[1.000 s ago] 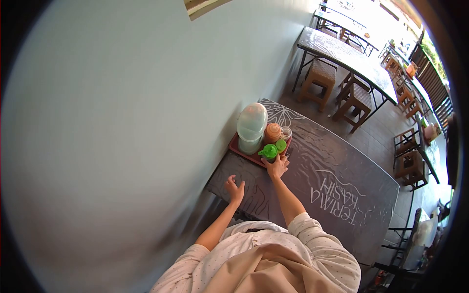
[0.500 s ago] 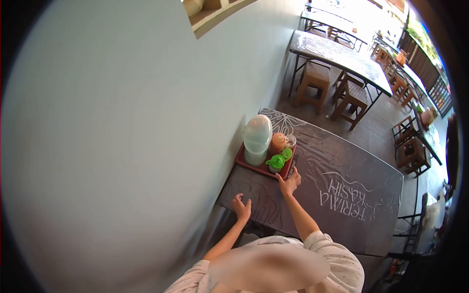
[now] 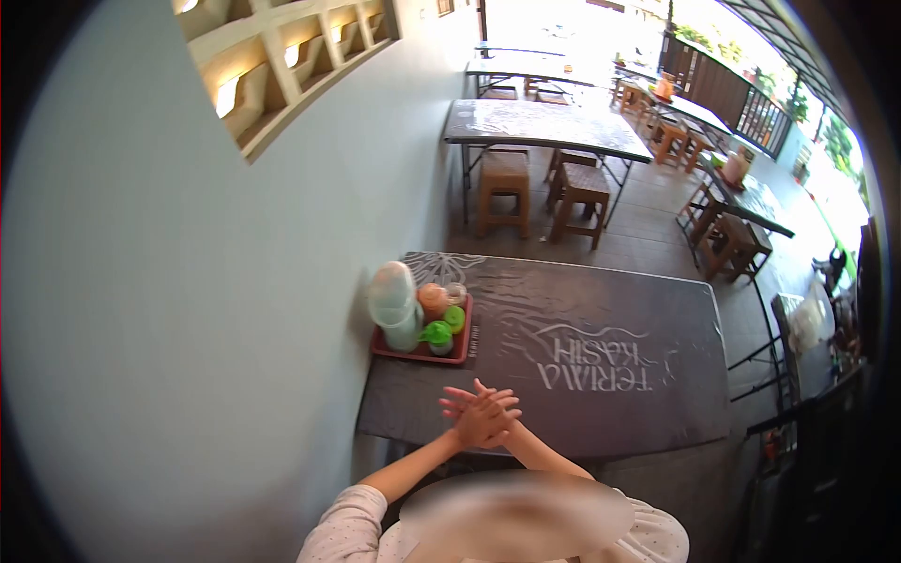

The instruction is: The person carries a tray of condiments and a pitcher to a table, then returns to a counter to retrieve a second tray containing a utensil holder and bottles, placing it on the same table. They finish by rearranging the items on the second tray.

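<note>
Over the near edge of the dark table, my left hand lies across my right hand, palm against palm, fingers spread and crossing. Neither hand holds an object. Beyond them, by the wall, a red tray carries a tall pale green container with a clear domed top. On the same tray stand an orange bottle, a small clear jar, a green-lidded jar and a jar with a green spouted lid.
A pale wall with an opening of square niches runs along the left. Behind stand another table and brown stools. More tables and a dark fence are at the right.
My right hand has left the tray's edge and come back to meet my left hand. The view has shifted, so the tray appears further left and more of the room shows.
</note>
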### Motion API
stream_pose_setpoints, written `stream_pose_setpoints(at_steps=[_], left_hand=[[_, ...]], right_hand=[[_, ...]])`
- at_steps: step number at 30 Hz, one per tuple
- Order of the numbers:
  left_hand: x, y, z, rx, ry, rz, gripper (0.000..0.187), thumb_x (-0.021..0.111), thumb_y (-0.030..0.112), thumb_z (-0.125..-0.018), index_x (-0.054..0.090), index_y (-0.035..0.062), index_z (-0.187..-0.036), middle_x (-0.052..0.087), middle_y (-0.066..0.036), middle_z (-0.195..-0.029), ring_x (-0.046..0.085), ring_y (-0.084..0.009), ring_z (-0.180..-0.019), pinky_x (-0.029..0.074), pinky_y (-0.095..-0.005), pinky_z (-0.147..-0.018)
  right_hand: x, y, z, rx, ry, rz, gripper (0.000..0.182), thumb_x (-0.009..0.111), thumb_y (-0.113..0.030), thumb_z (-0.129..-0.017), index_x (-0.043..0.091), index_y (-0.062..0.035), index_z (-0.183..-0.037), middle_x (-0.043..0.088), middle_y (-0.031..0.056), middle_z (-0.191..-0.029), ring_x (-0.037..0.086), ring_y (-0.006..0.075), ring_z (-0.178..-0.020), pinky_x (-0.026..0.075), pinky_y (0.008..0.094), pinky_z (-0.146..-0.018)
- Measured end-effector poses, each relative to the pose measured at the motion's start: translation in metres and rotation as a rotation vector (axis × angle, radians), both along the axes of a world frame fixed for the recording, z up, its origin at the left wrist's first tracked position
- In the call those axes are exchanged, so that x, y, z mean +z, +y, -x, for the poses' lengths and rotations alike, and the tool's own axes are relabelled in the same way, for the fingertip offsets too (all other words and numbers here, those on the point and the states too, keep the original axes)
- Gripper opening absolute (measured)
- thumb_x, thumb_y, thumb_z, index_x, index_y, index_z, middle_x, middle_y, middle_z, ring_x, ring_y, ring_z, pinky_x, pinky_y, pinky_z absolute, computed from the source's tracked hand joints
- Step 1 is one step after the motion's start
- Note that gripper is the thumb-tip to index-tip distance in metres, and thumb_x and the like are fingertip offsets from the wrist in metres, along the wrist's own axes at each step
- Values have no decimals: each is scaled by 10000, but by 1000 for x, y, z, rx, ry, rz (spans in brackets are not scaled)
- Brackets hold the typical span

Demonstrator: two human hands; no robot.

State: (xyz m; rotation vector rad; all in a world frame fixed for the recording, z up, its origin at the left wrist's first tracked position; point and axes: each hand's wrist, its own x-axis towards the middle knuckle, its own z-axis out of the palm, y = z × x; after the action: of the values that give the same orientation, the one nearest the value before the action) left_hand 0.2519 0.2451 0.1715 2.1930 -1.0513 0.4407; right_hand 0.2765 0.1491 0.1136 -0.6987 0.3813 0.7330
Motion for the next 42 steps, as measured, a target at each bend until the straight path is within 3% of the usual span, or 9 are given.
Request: stream_pose_setpoints(at_steps=[5,9,11,13,16,18,24,31,42], left_hand=[[-15,-71,-16,-43,-171,-24,584,337,563,-757,491,135,-1123,359,-168,-1243,335,-323,-1154,184,-442,-966],[-43,-181,9,202,216,-44,467,506,419,-750,495,149,-1130,306,-165,-1274,281,-305,-1188,274,-421,-923],[-71,-232,33,136,249,-68,394,522,358,-759,528,131,-1081,312,-166,-1268,293,-309,-1179,299,-406,-910],[-87,-286,55,23,266,-93,322,538,298,-769,560,113,-1032,317,-166,-1262,305,-313,-1169,324,-392,-896],[-98,-363,86,-52,634,16,186,537,215,-775,592,96,-906,376,-155,-1173,407,-298,-1064,354,-371,-876],[-88,-415,96,-209,653,19,159,543,195,-769,586,94,-884,384,-151,-1136,426,-291,-1027,361,-367,-868],[-66,-562,88,-632,611,-54,139,547,143,-751,549,76,-873,390,-152,-1054,467,-271,-920,406,-350,-792],[-86,-704,75,-573,641,-3,136,552,135,-759,574,78,-881,414,-130,-1009,480,-253,-899,403,-330,-785],[-98,-958,5,-585,812,-128,151,549,148,-765,595,58,-876,509,-103,-895,583,-192,-720,465,-286,-635]], right_hand=[[43,-104,9,10,-79,-318,417,351,-410,-839,438,-102,-1107,519,61,-928,487,215,-842,398,347,-703],[58,-245,56,-26,-89,-395,411,339,-404,-841,431,-140,-1142,520,42,-1022,488,190,-909,386,370,-772],[72,-319,95,-126,-94,-156,423,355,-390,-835,388,-185,-1204,496,26,-1110,477,166,-957,360,313,-795],[63,-395,133,-219,-107,-185,409,370,-369,-833,392,-206,-1207,467,36,-1179,474,190,-1012,374,377,-820],[70,-483,208,-536,-103,-79,386,405,-345,-816,420,-213,-1179,519,24,-1101,521,173,-915,401,363,-772],[72,-525,256,-913,-31,9,352,437,-327,-794,463,-225,-1131,555,-2,-1021,543,146,-822,417,346,-714],[25,-583,365,-1443,66,-119,286,448,-340,-776,527,-235,-1031,565,-41,-971,533,112,-779,383,328,-656],[16,-673,380,-1596,151,-126,281,460,-323,-752,534,-222,-1004,564,-29,-919,519,119,-728,371,327,-652],[95,-954,307,-1666,-58,158,334,495,-310,-745,512,-190,-1056,568,1,-928,534,114,-750,384,267,-639]])
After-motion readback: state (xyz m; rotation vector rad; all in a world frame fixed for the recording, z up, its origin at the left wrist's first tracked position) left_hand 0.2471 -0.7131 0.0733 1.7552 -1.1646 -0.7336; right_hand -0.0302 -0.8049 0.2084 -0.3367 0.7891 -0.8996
